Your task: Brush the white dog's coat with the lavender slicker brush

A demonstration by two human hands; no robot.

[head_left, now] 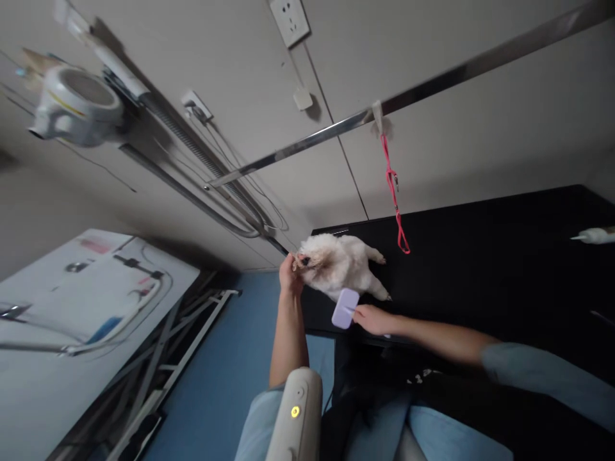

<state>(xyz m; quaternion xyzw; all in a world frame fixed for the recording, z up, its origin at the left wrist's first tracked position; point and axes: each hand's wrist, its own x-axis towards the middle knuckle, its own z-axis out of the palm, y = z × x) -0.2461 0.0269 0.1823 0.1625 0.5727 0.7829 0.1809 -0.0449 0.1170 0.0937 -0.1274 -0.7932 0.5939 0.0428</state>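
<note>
A small white fluffy dog (353, 256) is on a black table (461, 256), its front end towards the left and two legs stretched to the right. My left hand (290, 276) is closed on the tan fur at the dog's front end, by its face; exactly which part it grips is unclear. In my right hand (372, 319) is a slicker brush (344, 308), its lilac head close against the dog's near side. Whether the bristles, which face away, touch the coat cannot be made out.
Over the table runs a metal bar (307, 141) with a pink loop leash (393, 186) hanging from it. A blow dryer (79, 105) with a grey hose hangs at upper left. A white tub (91, 307) stands left; a white bottle (596, 235) lies far right.
</note>
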